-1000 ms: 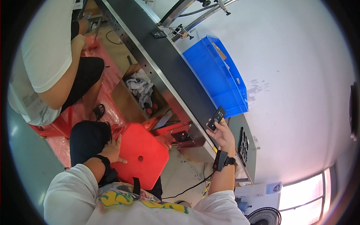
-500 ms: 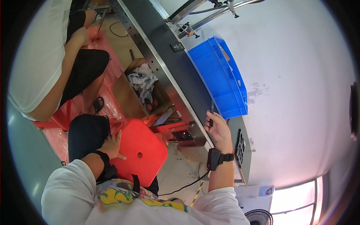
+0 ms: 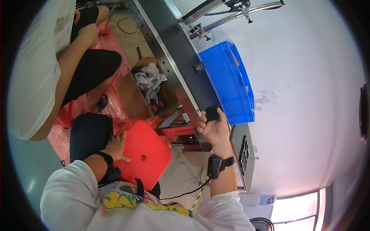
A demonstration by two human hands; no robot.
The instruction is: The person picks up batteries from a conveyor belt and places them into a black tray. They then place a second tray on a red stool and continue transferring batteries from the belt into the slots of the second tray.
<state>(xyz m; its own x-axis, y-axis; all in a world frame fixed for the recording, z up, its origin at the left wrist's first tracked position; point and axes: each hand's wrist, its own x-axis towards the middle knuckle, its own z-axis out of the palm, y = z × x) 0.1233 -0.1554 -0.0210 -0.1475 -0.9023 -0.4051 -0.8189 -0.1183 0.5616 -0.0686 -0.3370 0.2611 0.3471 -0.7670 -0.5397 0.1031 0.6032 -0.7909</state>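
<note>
My right hand (image 3: pixel 216 133) grips a small flat black square piece (image 3: pixel 211 113) between thumb and fingers. It is held over the near part of the dark workbench (image 3: pixel 181 50), with a broad face showing. To its upper right stands a large blue plastic bin (image 3: pixel 227 81). My left hand (image 3: pixel 115 146) lies with fingers spread on the edge of a red plastic stool seat (image 3: pixel 148 154), beside a dark-clothed knee (image 3: pixel 90 134). The seat has a round hole in its middle. A similar dark, flat piece (image 3: pixel 199 67) lies on the bench next to the bin.
Another person (image 3: pixel 42 77) in a white top and black shorts sits at the left. An open cardboard box (image 3: pixel 133 92) with crumpled wrapping stands under the bench. Metal arms (image 3: pixel 227 21) rise at the back. Black parts (image 3: pixel 244 151) lie on a side table; a cable (image 3: pixel 189 196) hangs from my right wrist.
My right hand has moved a little left and turned the black piece from edge-on to showing its broad face. My left hand stays on the stool. The view has shifted slightly.
</note>
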